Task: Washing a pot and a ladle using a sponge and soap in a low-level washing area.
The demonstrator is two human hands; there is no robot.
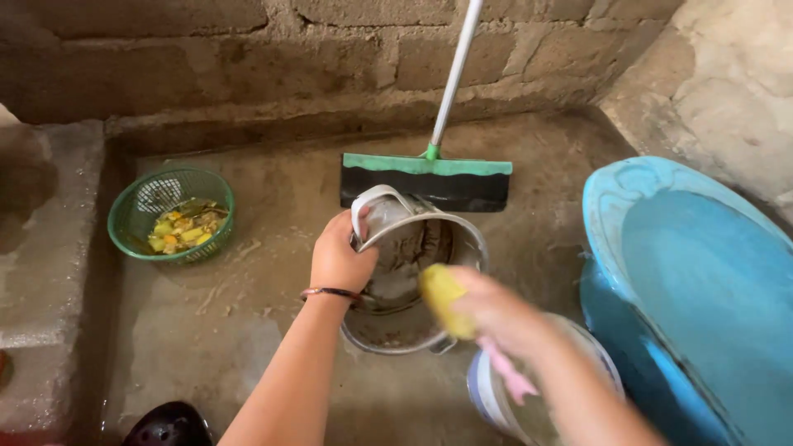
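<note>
Left hand: grip clenched on metal pot rim; right hand: grip grasping yellow sponge just inside; judged best: steady the rim, scrub firmly.

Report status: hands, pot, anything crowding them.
Left hand grips metal pot by rim handle, pot tilted. Right hand holds yellow sponge at pot's mouth, blurred. Squeegee directly behind pot; white bucket under right arm.

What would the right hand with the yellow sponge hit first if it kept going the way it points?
Probably the inside wall of the metal pot; the right hand and its sponge aim up-left into it, though motion blur hides depth.
</note>
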